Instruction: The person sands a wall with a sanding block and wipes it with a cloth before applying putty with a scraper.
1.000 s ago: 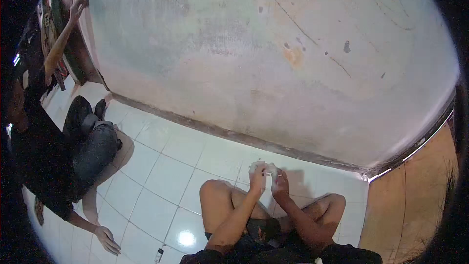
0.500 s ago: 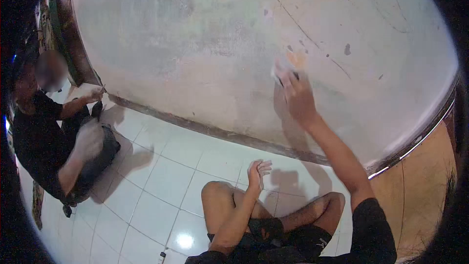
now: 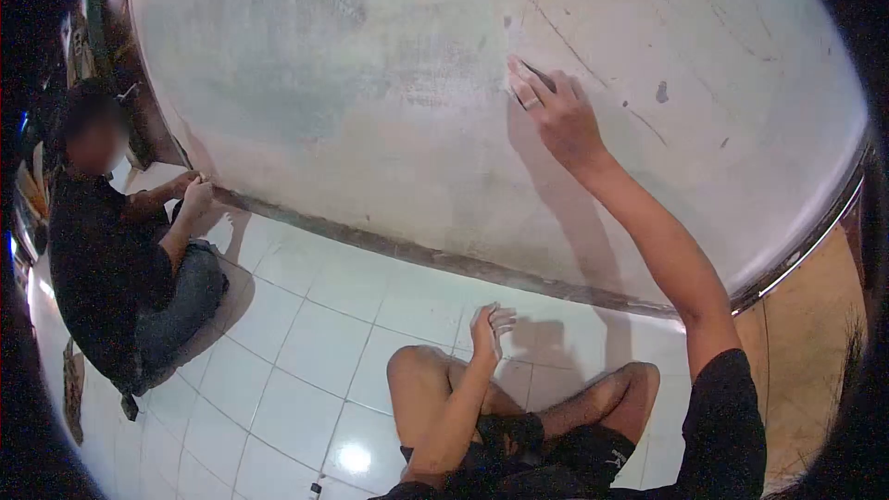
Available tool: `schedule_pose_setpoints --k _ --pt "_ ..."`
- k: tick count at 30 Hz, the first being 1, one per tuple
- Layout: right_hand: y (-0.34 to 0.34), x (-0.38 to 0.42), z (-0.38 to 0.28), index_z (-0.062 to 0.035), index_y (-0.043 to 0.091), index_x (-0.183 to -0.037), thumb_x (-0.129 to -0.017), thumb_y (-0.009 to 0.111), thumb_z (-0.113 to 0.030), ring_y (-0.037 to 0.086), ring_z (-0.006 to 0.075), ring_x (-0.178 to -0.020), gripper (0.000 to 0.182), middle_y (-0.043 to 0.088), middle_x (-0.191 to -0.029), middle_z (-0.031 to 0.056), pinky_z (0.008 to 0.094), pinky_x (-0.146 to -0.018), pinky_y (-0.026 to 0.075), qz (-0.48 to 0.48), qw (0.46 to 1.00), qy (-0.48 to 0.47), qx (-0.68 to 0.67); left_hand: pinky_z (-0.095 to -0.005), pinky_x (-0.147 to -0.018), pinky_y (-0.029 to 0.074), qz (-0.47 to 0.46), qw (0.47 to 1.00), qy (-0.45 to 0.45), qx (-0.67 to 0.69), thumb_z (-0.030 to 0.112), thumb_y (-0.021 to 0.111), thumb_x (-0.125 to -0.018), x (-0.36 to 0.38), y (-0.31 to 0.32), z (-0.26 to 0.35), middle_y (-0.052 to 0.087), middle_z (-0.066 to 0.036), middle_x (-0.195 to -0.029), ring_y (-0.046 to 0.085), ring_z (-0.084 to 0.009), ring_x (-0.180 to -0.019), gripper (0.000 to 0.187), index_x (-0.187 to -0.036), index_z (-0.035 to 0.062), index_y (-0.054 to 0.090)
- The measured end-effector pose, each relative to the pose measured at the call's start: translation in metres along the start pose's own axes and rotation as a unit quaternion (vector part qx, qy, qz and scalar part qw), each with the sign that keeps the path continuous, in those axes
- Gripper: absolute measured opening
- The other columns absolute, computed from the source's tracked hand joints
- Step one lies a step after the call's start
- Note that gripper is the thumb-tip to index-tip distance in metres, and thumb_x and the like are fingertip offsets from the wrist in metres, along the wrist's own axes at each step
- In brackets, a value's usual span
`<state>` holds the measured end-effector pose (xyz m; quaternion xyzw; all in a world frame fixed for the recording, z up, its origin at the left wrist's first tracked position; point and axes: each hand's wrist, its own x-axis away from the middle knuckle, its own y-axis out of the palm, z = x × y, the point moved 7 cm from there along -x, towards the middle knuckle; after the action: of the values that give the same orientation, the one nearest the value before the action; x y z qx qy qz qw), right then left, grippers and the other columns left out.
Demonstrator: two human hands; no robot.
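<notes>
My right hand (image 3: pixel 556 116) is raised to the patchy whitish wall (image 3: pixel 417 167), fingers pressing a thin piece of sandpaper (image 3: pixel 539 74) flat against it. Only a dark edge of the sheet shows between the fingers. A ring circles one finger, and the fingertips look dusted with white. Low over the floor near my bent knee, my left hand (image 3: pixel 493 329) is empty, its fingers apart and slightly curled. White powder covers part of it too.
A co-worker (image 3: pixel 120 259) in dark clothes sits at the left, both hands (image 3: pixel 196 190) together at the wall's foot. A dark baseboard strip (image 3: pixel 417 255) edges the white tiled floor (image 3: pixel 306 347). At the right is a brown panel (image 3: pixel 796 352).
My right hand has moved up and slightly left along the wall with the sandpaper. My left hand stays nearly still. The co-worker has brought one hand up to meet the other.
</notes>
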<state>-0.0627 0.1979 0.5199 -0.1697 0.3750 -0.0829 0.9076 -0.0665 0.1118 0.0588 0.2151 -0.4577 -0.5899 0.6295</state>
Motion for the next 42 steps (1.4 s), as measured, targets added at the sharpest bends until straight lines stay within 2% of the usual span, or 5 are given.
schedule_pose_setpoints --k 10,13,23,26,42 --pt "0.005 -0.006 0.001 -0.0056 0.059 -0.105 -0.077 0.057 -0.012 0.056 0.0272 -0.088 0.029 0.061 -0.102 0.0067 0.0382 -0.071 0.05 0.024 0.992 0.099 -0.069 -0.0328 -0.061 0.048 0.025 0.997 -0.013 -0.068 0.028 0.047 -0.091 -0.002 -0.005 -0.009 0.065 -0.014 -0.084 0.062 -0.0245 -0.067 0.03 -0.099 0.0008 0.055" --pt "-0.008 0.012 -0.011 -0.0063 0.059 -0.106 -0.076 0.058 -0.012 0.056 0.0263 -0.087 0.031 0.06 -0.097 0.0068 0.0366 -0.07 0.049 0.051 0.998 0.043 0.001 -0.0333 -0.063 0.048 0.037 0.993 -0.025 -0.107 0.029 0.046 -0.091 0.006 -0.009 -0.009 0.065 -0.014 -0.083 0.062 -0.0242 -0.068 0.031 -0.099 0.0004 0.057" --pt "-0.011 0.006 -0.01 -0.0039 0.055 -0.112 -0.077 0.055 -0.007 0.053 0.0222 -0.085 0.034 0.06 -0.098 0.0038 0.0329 -0.07 0.047 0.031 0.996 0.077 -0.019 -0.0303 -0.058 0.047 0.028 0.987 -0.008 -0.158 0.023 0.048 -0.089 0.009 0.0 0.001 0.064 -0.014 -0.08 0.061 -0.0209 -0.065 0.024 -0.095 0.0017 0.057" --pt "-0.009 -0.001 -0.006 -0.0036 0.055 -0.114 -0.078 0.055 -0.007 0.054 0.0225 -0.086 0.036 0.06 -0.098 0.0047 0.0334 -0.071 0.047 0.042 0.997 0.066 -0.011 -0.0297 -0.056 0.046 0.012 0.993 -0.063 -0.096 0.02 0.05 -0.088 -0.004 -0.006 -0.011 0.064 -0.013 -0.079 0.06 -0.019 -0.063 0.02 -0.093 0.0019 0.057" --pt "-0.004 0.014 -0.009 -0.0044 0.055 -0.116 -0.076 0.056 -0.007 0.054 0.0216 -0.091 0.04 0.061 -0.105 0.0033 0.0328 -0.072 0.045 0.003 0.996 0.084 -0.006 -0.0272 -0.052 0.045 0.018 0.98 -0.013 -0.199 0.018 0.052 -0.088 0.016 0.0 -0.003 0.064 -0.012 -0.076 0.058 -0.0168 -0.057 0.017 -0.092 0.0018 0.055"
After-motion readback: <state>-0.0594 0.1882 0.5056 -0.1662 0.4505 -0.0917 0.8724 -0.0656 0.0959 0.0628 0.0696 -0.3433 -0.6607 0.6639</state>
